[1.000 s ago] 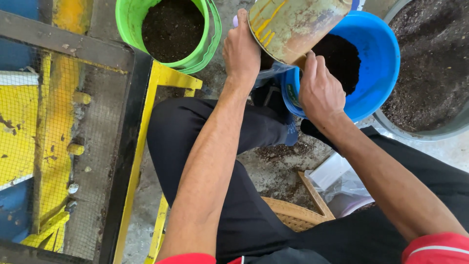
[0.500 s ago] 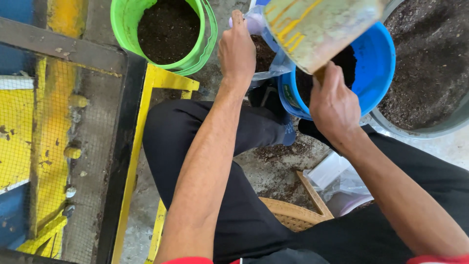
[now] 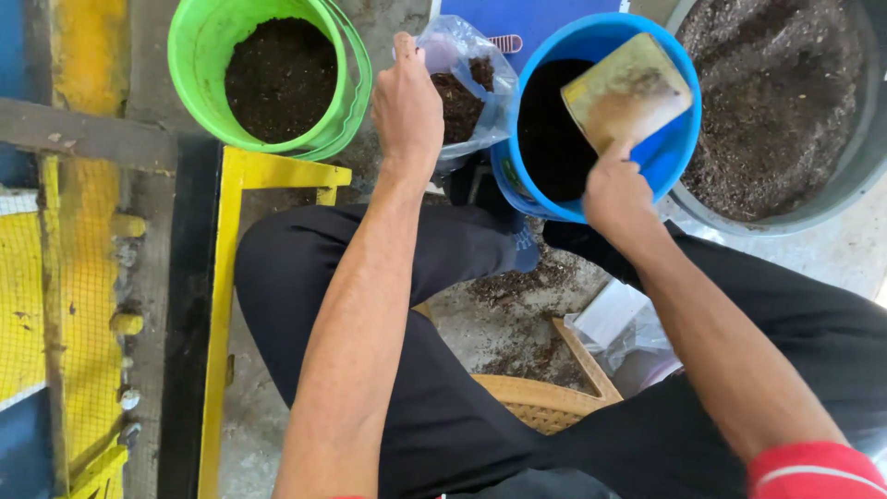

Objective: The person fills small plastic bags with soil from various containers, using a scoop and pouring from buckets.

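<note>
Fingers [image 3: 407, 69] pinch clear bag [image 3: 467, 79]; right hand [image 3: 617, 196] grips scoop [image 3: 626, 92]

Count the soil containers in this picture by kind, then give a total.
Green bucket: 1
Blue bucket: 1
Grey tub: 1
Clear plastic bag, held by the left hand: 1
Total: 4

Blue bucket [image 3: 679, 152], green bucket [image 3: 189, 55]

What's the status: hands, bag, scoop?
Left hand grips clear plastic bag of soil. Right hand holds flat yellowish scoop over blue bucket. Nothing between them.
</note>
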